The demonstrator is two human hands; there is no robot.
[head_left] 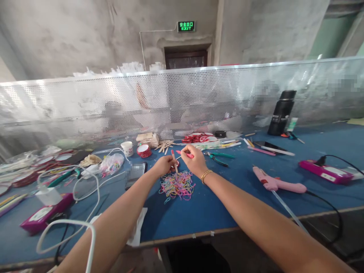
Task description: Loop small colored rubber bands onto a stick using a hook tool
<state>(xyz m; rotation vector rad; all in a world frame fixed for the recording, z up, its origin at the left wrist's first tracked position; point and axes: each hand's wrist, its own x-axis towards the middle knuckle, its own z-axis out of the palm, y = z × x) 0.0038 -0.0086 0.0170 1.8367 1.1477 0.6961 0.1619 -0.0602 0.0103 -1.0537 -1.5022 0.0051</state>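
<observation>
My left hand [164,165] is closed on a flat wooden craft stick [173,156], held upright; its upper part looks pink. In my right hand [196,160] is a pink-red marker pen [190,155], its tip pointing left toward the stick. Just below both hands lies a loose pile of small colourful plastic pins or loops [179,187], too small to make out exactly. Teal-handled pliers [218,157] rest right of my right hand. Left of the pile, a dark phone [135,175] lies partly behind my left forearm.
A pink glue gun [275,182] and purple power strips [325,171] lie on the right, with a black flask [281,113] behind. White cables [98,189] loop across the left. A paper cup [127,148] and red tape rolls [144,151] stand before a perforated metal divider [170,102].
</observation>
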